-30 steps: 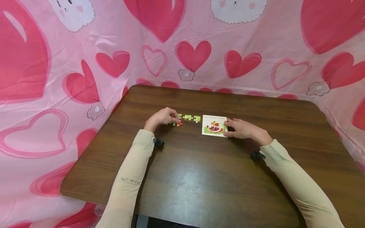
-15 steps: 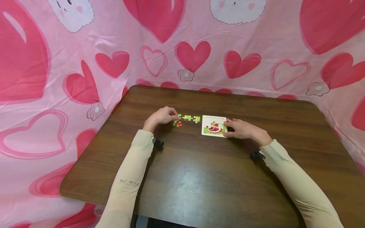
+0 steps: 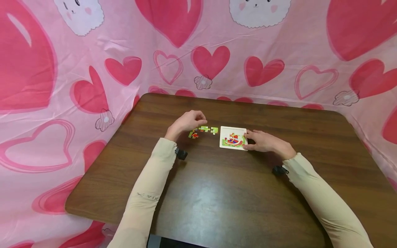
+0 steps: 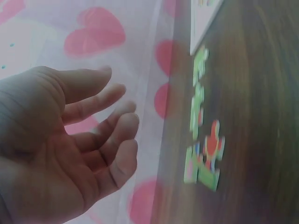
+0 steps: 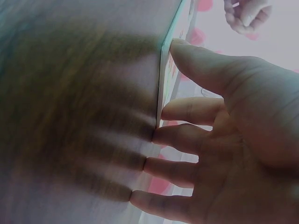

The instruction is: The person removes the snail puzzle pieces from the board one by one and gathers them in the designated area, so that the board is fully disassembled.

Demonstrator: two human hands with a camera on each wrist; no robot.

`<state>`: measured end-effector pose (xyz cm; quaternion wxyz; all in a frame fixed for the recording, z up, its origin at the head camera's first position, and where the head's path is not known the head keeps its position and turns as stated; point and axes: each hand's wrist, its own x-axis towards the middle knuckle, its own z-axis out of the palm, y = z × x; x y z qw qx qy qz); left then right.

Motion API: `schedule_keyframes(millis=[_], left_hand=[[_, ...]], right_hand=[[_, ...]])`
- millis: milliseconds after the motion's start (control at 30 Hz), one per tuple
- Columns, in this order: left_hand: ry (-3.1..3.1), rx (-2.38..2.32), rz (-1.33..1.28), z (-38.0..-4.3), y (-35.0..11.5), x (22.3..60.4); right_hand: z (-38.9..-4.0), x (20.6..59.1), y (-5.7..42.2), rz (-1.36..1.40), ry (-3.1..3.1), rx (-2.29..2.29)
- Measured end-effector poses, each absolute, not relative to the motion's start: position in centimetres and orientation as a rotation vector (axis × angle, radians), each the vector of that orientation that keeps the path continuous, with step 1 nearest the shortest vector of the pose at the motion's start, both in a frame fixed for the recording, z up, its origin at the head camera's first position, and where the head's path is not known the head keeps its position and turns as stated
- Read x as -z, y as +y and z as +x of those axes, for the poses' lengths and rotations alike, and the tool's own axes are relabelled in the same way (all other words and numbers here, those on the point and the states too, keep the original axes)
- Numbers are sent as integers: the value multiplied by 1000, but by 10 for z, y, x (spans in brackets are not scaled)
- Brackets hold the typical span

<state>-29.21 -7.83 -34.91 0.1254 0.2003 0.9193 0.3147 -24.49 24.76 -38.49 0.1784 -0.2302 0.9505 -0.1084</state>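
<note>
My left hand [image 3: 187, 121] is raised above the loose jigsaw pieces, its fingers loosely bent with nothing between them in the left wrist view. Two green pieces, one [image 4: 197, 109] and another [image 4: 200, 65], lie in a line toward the puzzle tray. Nearest the left hand, a red-and-green piece [image 4: 212, 144] lies against another green piece [image 4: 189, 164]. The white puzzle tray [image 3: 226, 131] holds a partly assembled picture in red, blue and green. At its right edge rests my right hand [image 3: 263, 140], thumb and index fingertip touching the rim [image 5: 164, 70], the other fingers spread with tips on the table.
The brown wooden table [image 3: 198, 193] stretches out on all sides of the puzzle. Behind it hangs a pink cloth [image 3: 235, 34] printed with hearts. A dark object [image 3: 173, 243] shows at the table's front edge.
My left hand has left the pieces at the left, rising and shifting right and away from me. The red-and-green piece now shows beneath it. My right hand and the tray stay put.
</note>
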Motion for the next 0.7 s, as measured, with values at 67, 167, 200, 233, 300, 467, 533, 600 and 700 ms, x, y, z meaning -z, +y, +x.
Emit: schedule_keyframes(millis=[67, 167, 200, 233, 300, 467, 533, 600, 700], left_hand=[[2672, -931, 599, -292, -70, 348], [2645, -972, 627, -291, -59, 348], [2639, -979, 639, -291, -55, 349], [2638, -982, 648, -291, -52, 350], [2636, -983, 659, -291, -45, 352], [2642, -955, 691, -291, -31, 360], [2640, -949, 705, -291, -26, 362], [2638, -947, 719, -291, -21, 364], [2661, -904, 754, -290, -12, 366]], right_hand=[[-245, 385, 247, -648, 2687, 311], [-245, 384, 247, -660, 2691, 307], [-244, 384, 247, -664, 2693, 307], [-244, 384, 247, -667, 2694, 307], [-245, 384, 248, -677, 2697, 303], [-244, 385, 248, -683, 2696, 302], [-244, 384, 248, -677, 2695, 306], [-244, 384, 248, -666, 2693, 312], [-245, 384, 248, -659, 2690, 315]])
